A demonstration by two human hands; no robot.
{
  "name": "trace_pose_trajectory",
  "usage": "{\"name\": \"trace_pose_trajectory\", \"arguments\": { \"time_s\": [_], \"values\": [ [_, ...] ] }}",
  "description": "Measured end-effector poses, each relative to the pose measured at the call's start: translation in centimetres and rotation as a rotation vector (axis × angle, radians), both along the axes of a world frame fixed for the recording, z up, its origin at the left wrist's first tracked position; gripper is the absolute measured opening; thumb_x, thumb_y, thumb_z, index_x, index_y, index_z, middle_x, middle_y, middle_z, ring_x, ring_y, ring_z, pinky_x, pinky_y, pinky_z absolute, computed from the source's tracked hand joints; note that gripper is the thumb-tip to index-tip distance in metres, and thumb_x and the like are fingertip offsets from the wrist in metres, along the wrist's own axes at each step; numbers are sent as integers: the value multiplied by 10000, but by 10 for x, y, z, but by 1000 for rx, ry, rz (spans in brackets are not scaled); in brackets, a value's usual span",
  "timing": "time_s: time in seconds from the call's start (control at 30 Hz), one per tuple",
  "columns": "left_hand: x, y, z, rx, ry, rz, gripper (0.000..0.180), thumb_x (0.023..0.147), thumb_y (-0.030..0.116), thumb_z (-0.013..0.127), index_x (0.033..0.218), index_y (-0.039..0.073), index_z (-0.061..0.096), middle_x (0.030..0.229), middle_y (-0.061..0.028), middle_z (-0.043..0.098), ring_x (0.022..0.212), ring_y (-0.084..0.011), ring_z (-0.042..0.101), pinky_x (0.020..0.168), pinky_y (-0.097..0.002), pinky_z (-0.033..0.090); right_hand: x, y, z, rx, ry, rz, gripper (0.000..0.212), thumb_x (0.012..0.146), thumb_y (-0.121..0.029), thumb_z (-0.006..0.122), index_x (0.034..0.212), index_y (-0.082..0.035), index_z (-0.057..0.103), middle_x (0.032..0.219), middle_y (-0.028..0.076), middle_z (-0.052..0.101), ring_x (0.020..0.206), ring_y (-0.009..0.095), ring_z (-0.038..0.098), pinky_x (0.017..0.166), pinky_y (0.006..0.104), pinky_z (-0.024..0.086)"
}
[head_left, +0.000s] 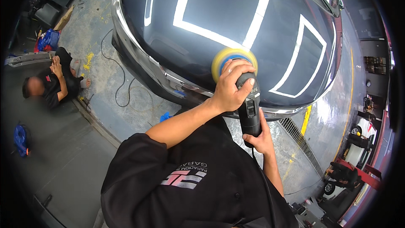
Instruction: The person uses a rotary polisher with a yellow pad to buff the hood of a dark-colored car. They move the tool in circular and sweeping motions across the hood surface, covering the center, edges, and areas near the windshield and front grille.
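A black corded polisher stands in front of me, its round yellow foam pad with a blue backing laid on the dark, glossy car hood near its front edge. My left hand is wrapped over the polisher's head, just above the pad. Farther back, my right hand closes round the rear of the tool's body, the thumb across it. From that end the black cord runs down along my shirt. The hood mirrors bright white strips of light. Part of the pad is hidden under my left hand.
Another person in dark clothes is low down at the left, hands together. A cable curls over the grey floor beside the front bumper. Drain grates cross the floor at right. A blue coil lies at far left.
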State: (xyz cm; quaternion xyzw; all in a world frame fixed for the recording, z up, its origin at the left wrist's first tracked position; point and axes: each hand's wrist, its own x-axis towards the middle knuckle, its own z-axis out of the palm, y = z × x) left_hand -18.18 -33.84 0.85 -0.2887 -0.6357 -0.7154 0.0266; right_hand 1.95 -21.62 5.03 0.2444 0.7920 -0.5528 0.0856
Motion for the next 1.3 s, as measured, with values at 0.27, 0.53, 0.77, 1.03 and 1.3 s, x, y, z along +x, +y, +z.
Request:
{"name": "trace_pose_trajectory", "arguments": {
  "time_s": [0.27,0.53,0.77,1.03,1.3],
  "values": [
    [20,-15,-10,-48,-2,18,281,852,158,670,1109,45,676,1166,-138,654,1172,-344,583,1102,-491,355,8,-5,-2,41,-57,49,1051,627,-112,812,1564,-59,339,1433,188,560,1309,283,560,1093,371,422],
    [28,-27,-25,-44,50,37,303,878,207,644,1096,-3,667,1193,-179,654,1172,-370,598,1092,-485,386,9,-11,-16,145,-60,150,1024,644,-181,787,1555,-137,321,1444,220,536,1317,424,534,1098,455,446],
    [52,-21,-39,-52,149,82,335,874,247,626,1098,1,665,1202,-188,654,1183,-379,596,1100,-514,375,22,3,-42,169,-21,192,1002,655,-290,863,1503,-71,376,1378,227,578,1250,409,587,1055,464,472],
    [99,48,-25,-97,186,-47,338,788,163,697,1099,34,669,1193,-158,663,1211,-349,597,1133,-532,341,71,48,-57,181,-76,18,857,622,-218,874,1362,-29,484,1130,140,671,1032,261,662,947,398,520],
    [124,48,-23,-115,57,8,426,789,266,745,1146,49,659,1289,-152,578,1282,-373,496,1137,-510,323,82,47,-65,251,-104,25,861,631,-279,869,1358,-31,480,1128,185,691,1058,337,687,935,426,533]
  ]
}}
